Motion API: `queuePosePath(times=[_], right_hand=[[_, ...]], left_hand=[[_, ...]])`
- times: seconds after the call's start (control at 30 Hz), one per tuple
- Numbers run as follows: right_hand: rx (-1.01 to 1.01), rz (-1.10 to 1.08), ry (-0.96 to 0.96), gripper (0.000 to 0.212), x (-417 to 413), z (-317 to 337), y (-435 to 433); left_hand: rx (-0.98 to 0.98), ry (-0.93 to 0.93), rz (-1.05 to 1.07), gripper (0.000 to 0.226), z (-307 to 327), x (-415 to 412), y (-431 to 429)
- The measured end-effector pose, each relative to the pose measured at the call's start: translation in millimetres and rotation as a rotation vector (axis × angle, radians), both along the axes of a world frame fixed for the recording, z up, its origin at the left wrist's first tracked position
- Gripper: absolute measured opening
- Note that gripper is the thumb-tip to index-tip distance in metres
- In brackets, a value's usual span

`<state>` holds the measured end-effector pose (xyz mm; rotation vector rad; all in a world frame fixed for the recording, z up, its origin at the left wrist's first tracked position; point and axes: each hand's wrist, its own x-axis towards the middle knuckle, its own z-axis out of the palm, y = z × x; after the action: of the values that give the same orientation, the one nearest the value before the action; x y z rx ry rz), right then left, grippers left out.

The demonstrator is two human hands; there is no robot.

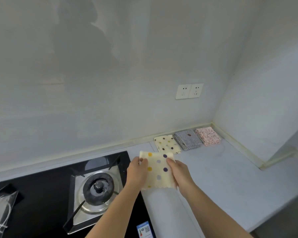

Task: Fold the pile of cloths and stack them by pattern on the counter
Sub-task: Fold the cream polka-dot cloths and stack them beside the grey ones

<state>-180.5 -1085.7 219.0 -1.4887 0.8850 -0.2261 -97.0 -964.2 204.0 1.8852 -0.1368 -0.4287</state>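
The left hand (137,170) pinches the left edge of a cream polka-dot cloth (157,172), which lies between both hands. The right hand (179,172) grips its right edge. Beyond the right hand on the tabletop (217,170) lie a dotted cream stack (167,143), a grey stack (187,140) and a pink stack (207,136).

Head camera — close, down onto counter (222,177)
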Motion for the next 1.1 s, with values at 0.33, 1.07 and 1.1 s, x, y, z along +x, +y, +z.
queuePosePath(times=[0.33, 1.07, 1.1], right_hand=[[-0.428, 0.064, 0.167, 0.038, 36.8, -75.0, -111.5], [-1.118, 0.457, 0.417, 0.032, 225.6, -170.4, -250.2], [-1.141, 0.426, 0.38, 0.036, 226.6, -166.3, -250.7]], left_hand=[[0.376, -0.02, 0.119, 0.029, -62.6, 8.6, -125.0], [0.711, -0.22, 0.257, 0.015, -163.4, 169.9, -269.0], [0.691, -0.257, 0.271, 0.014, -161.8, 171.5, -267.8]])
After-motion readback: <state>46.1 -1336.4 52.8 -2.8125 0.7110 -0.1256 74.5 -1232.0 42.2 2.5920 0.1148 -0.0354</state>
